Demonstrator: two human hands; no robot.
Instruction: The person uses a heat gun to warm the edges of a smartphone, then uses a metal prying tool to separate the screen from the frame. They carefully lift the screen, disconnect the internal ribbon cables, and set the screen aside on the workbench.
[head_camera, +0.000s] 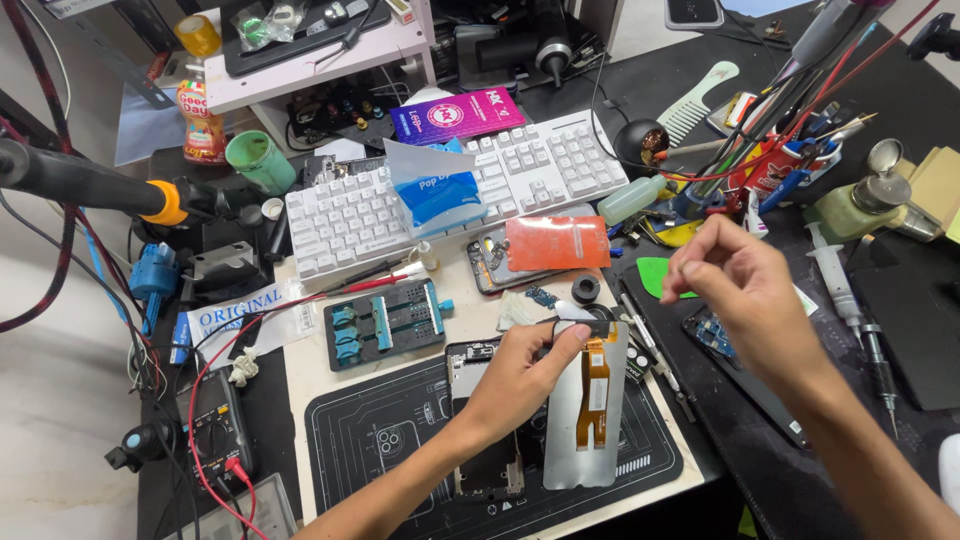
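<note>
My left hand (522, 372) pinches the top edge of a silver phone display panel (590, 440) that carries an orange flex cable (596, 385). The panel lies tilted over an opened phone frame (487, 465) on a black work mat (400, 440). My right hand (745, 285) is raised to the right above the bench, fingers pinched together; whether something tiny sits between them is too small to tell. The two hands are apart.
A white keyboard (350, 215) with a blue tissue pack (437, 192) lies behind. A blue-clamped holder (385, 322), an orange-backed phone (555, 243), a syringe (835, 280), a multimeter (215, 425), a green cup (258, 160) and a tool-filled stand (790, 160) crowd the bench.
</note>
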